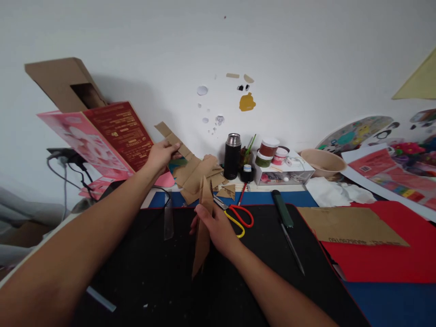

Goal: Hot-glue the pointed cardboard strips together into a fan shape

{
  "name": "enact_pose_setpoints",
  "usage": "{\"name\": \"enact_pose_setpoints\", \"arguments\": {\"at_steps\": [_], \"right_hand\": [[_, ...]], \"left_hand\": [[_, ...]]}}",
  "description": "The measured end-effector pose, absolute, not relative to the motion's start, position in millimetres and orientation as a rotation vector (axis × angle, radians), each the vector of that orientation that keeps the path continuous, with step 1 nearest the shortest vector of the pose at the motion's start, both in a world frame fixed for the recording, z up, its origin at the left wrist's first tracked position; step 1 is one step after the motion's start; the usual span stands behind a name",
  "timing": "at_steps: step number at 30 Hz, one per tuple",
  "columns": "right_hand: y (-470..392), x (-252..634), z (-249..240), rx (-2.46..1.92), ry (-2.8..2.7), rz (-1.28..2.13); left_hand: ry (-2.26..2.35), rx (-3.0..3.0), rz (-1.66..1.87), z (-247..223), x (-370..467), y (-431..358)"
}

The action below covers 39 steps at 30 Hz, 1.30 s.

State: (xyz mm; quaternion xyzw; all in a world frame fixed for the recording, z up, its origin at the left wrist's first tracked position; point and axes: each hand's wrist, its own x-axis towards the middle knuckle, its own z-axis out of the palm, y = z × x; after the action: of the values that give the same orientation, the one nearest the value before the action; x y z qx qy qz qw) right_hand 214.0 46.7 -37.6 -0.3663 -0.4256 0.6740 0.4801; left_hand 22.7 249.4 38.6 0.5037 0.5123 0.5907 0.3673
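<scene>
My left hand is closed on a long strip of cardboard, raised at the left of a pile of cut cardboard scraps by the wall. In my right hand, a folded cardboard piece stands on edge above the black mat, gripped between thumb and fingers. Just right of that hand lie scissors with one red and one yellow handle. A clear ruler rests on the mat to the left of the folded piece.
A black thermos and paint jars on a white box stand along the wall. A green cutter and a pen lie on the mat's right. Flat cardboard covers a red sheet. Leftward leans a red-and-pink box.
</scene>
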Motion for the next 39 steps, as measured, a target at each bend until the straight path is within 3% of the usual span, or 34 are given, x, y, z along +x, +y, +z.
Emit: {"name": "enact_pose_setpoints", "arguments": {"at_steps": [5, 11, 18, 22, 29, 39], "right_hand": [[46, 214, -37, -0.907, -1.059, 1.627], [46, 213, -39, -0.915, -1.057, 1.633], [46, 212, -40, -0.907, -1.066, 1.635], [45, 211, -41, -0.899, -1.079, 1.623], [46, 211, -41, -0.922, -1.065, 1.632], [48, 210, -41, -0.972, -1.050, 1.630]], "left_hand": [[1.484, 1.454, 1.651, 55, 15, 252], [1.845, 2.079, 1.650, 81, 11, 252], [1.902, 2.510, 1.017, 84, 31, 260], [1.922, 2.518, 0.803, 77, 41, 272], [1.856, 2.492, 0.768, 60, 50, 285], [1.786, 2.363, 0.969, 19, 62, 262]]}}
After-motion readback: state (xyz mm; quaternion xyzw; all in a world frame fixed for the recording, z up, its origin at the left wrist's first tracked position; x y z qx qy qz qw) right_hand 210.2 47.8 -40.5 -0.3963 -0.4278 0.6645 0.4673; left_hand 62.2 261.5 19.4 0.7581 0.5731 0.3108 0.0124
